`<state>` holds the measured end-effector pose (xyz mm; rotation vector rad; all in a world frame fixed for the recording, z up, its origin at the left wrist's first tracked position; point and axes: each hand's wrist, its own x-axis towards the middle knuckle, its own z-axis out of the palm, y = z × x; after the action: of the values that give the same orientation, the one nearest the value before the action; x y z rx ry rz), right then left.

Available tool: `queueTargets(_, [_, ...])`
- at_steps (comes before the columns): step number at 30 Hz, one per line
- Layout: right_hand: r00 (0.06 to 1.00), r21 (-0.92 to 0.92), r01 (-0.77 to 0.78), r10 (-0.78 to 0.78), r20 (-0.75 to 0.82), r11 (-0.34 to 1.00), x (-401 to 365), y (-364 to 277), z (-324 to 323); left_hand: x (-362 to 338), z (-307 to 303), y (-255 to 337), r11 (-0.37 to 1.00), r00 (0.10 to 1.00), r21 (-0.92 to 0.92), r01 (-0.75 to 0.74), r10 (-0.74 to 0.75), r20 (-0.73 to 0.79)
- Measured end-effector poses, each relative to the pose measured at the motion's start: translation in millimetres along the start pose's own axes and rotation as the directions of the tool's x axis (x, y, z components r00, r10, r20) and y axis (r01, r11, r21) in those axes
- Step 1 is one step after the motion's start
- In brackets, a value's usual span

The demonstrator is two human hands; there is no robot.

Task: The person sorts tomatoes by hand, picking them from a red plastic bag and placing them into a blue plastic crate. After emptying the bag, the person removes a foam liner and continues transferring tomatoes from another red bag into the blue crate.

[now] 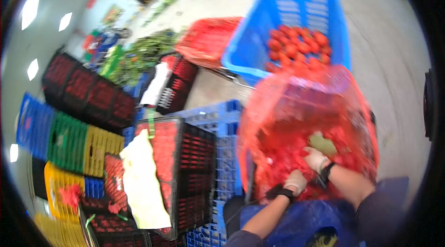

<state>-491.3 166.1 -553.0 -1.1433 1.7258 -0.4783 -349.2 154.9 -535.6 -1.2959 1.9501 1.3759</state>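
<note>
Both of my hands wear pale gloves with dark wristbands and reach into a crate lined with a translucent red plastic bag [259, 108]. My left hand [295, 182] is low in the bag, its fingers curled among the red contents; what they grip is hidden. Just beyond it, my right hand [316, 159] is closed, with something red and blurred at its fingertips. A flat greenish-beige piece [323, 143] lies right beside that hand. Beyond the bag stands a blue crate [343, 29] holding red tomatoes [292, 50].
A blue pallet [226, 154] is at my left, bearing black crates [197, 173] with red contents and a pale sheet [143, 182]. Green and yellow crates [67, 142] stand farther left. Another red-lined crate [211, 38] and leafy greens [148, 52] are farther back.
</note>
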Motion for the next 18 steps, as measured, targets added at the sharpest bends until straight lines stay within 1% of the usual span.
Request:
queueTargets(1, [0.987, 0.038, -0.141, 0.137, 0.090, 0.989, -47.8, -55.2, -31.5, -3.7, 21.9, -11.9, 0.997, 0.998, 0.054, 0.061, -0.062, 0.023])
queueTargets(2, [0.975, -0.110, -0.019, 0.043, 0.218, 0.994, -56.9, -27.1, -30.7, -44.2, 8.5, 14.5, 0.994, 0.993, 0.102, -0.031, 0.019, 0.116])
queueTargets(3, [0.930, -0.227, 0.127, -0.036, 0.365, 0.966, -67.8, -0.7, -27.7, -83.1, -9.5, 38.8, 0.983, 0.974, 0.140, -0.123, 0.092, 0.208])
queueTargets(4, [0.938, -0.217, 0.076, 0.004, 0.348, 0.973, -85.2, 4.4, -35.9, -93.3, 1.5, 30.0, 0.965, 0.967, 0.114, -0.237, 0.224, 0.117])
queueTargets(5, [0.881, -0.193, -0.037, 0.123, 0.457, 0.981, -95.7, -1.3, -53.7, -99.0, 9.0, 23.4, 0.931, 0.936, 0.096, -0.352, 0.353, 0.007])
queueTargets(6, [0.796, -0.173, -0.144, 0.218, 0.565, 0.974, -104.5, -5.3, -61.9, -94.9, 8.0, 20.0, 0.887, 0.904, 0.181, -0.425, 0.426, 0.036])
queueTargets(7, [0.868, -0.187, -0.138, 0.209, 0.450, 0.973, -106.8, -4.2, -62.5, -92.8, 5.4, 24.9, 0.900, 0.928, 0.259, -0.350, 0.372, -0.038])
queueTargets(8, [0.920, -0.331, 0.125, 0.015, 0.391, 0.935, -90.1, 23.7, -47.0, -91.4, -1.0, 32.6, 0.910, 0.915, 0.257, -0.324, 0.371, -0.161])
queueTargets(9, [0.911, -0.473, 0.357, -0.188, 0.367, 0.806, -83.5, 18.3, -43.4, -91.7, -9.6, 39.9, 0.923, 0.891, 0.249, -0.294, 0.358, -0.278])
queueTargets(10, [0.934, -0.488, 0.269, -0.100, 0.344, 0.831, -81.8, 14.1, -41.7, -83.2, -20.8, 43.6, 0.918, 0.874, 0.215, -0.334, 0.387, -0.293])
queueTargets(11, [0.945, -0.498, 0.183, -0.012, 0.326, 0.848, -82.9, -29.3, -53.5, -68.9, -27.6, 40.4, 0.912, 0.859, 0.179, -0.368, 0.407, -0.311])
queueTargets(12, [0.908, -0.538, 0.201, 0.050, 0.416, 0.819, -61.7, -29.5, -49.8, -44.1, -32.9, 28.9, 0.837, 0.787, 0.200, -0.509, 0.547, -0.287])
queueTargets(13, [0.861, -0.576, 0.230, 0.113, 0.497, 0.784, -35.5, -20.5, -43.7, -22.1, -37.7, 17.3, 0.897, 0.895, -0.018, -0.443, 0.440, -0.080])
queueTargets(14, [0.882, -0.557, 0.289, 0.010, 0.472, 0.779, -23.6, -11.6, -42.2, -4.5, -33.2, -2.4, 0.923, 0.918, 0.043, -0.382, 0.385, -0.094])
queueTargets(15, [0.929, -0.530, 0.178, 0.037, 0.369, 0.829, -32.9, -39.9, -62.3, 10.2, -27.9, -17.2, 0.941, 0.937, 0.101, -0.322, 0.332, -0.111])
queueTargets(16, [0.972, -0.619, 0.070, 0.085, 0.217, 0.782, -33.3, -57.4, -72.9, -5.9, -40.0, -0.2, 0.960, 0.974, 0.236, -0.150, 0.185, -0.132])
queueTargets(17, [0.991, -0.687, -0.048, 0.122, 0.059, 0.725, -32.0, -65.1, -80.1, -24.0, -54.5, 15.8, 0.932, 0.984, 0.361, 0.028, 0.037, -0.172])
queueTargets(18, [0.993, -0.721, -0.068, -0.027, -0.119, 0.690, -25.5, -53.2, -83.8, -25.1, -57.3, 13.8, 0.889, 0.969, 0.447, 0.095, 0.021, -0.247])
